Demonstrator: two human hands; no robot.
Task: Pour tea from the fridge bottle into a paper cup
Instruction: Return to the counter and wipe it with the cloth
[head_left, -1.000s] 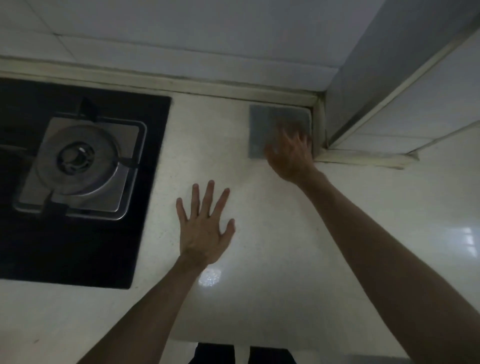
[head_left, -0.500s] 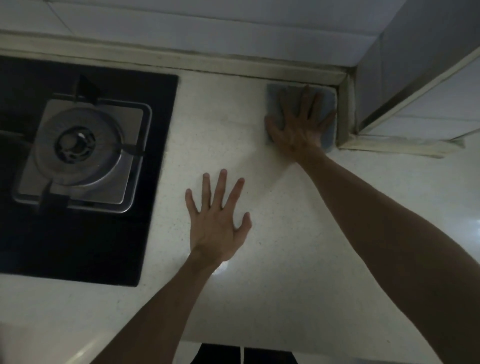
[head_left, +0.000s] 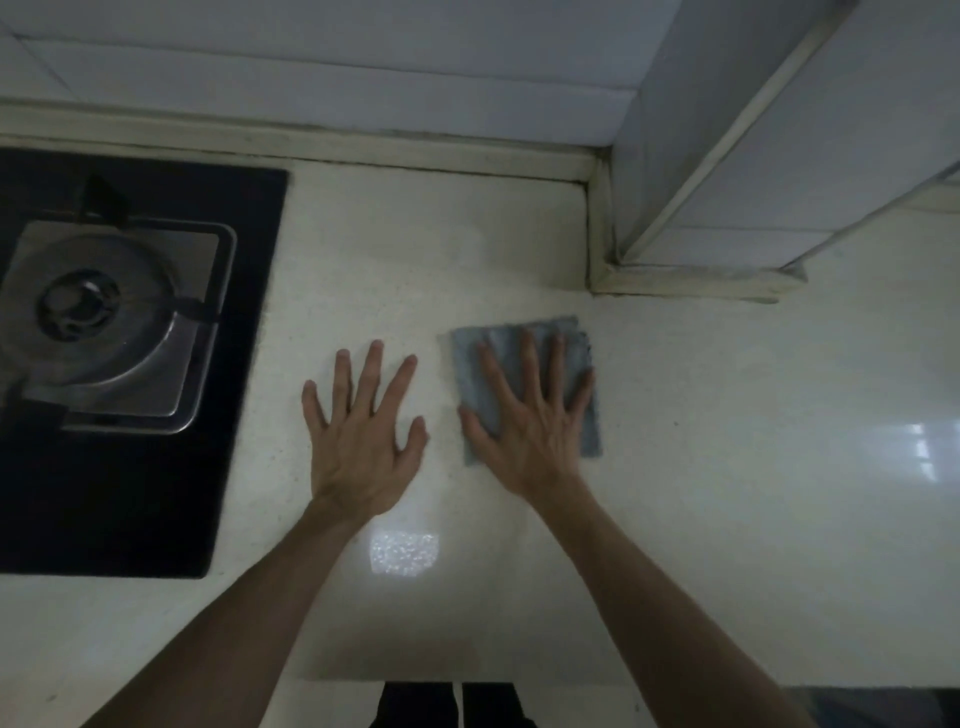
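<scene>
Moved: right hand (head_left: 530, 431) and cloth (head_left: 467, 369) slid out of back corner along counter (head_left: 727, 415), now just beside left hand (head_left: 363, 447).
Head, right hand: flat on cloth, fingers spread wide, pressing it down.
Head, left hand: flat on counter, fingers wide, holding nothing.
Stove (head_left: 156, 493): left of both hands.
Bottle, cup: cannot tell where.

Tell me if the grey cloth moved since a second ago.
Yes: grey cloth slid away from the pillar base toward the person, under the right hand.
</scene>
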